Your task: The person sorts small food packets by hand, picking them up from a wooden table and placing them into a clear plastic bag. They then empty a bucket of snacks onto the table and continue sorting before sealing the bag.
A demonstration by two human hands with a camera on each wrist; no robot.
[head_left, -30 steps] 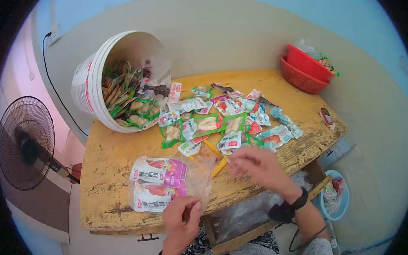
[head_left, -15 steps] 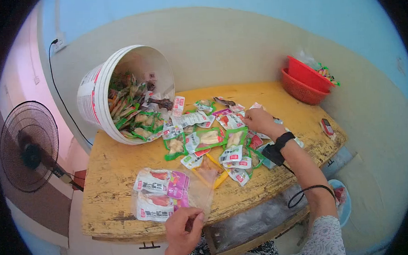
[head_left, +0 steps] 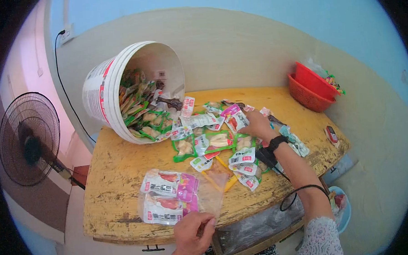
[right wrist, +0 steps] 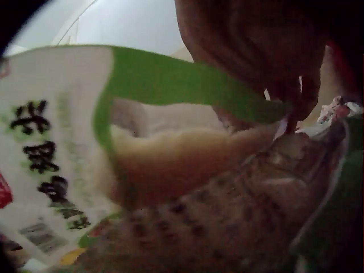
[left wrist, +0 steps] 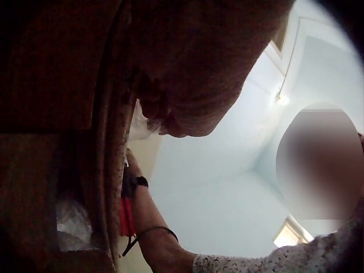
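Note:
Near the table's front edge, my left hand pinches the open edge of a clear plastic bag between thumb and bent fingers. Inside the bag lie two white-and-purple snack packets, one above the other. Over the pile, my right hand has its curled fingers at the right edge of another white-and-purple snack packet and pinches it. A green-edged pouch with pale meat fills much of the right wrist view, below that hand's fingers. The left wrist view shows the left hand dark, from below.
A white bucket lies on its side, packets spilling out. Red baskets and a small phone are at the right. Below the front edge, an open drawer holds clear plastic. A fan stands at the left.
My right hand has moved from beside the bag, away and up to the pile, reaching the white-and-purple packet there. My left hand keeps its pinch on the bag's edge.

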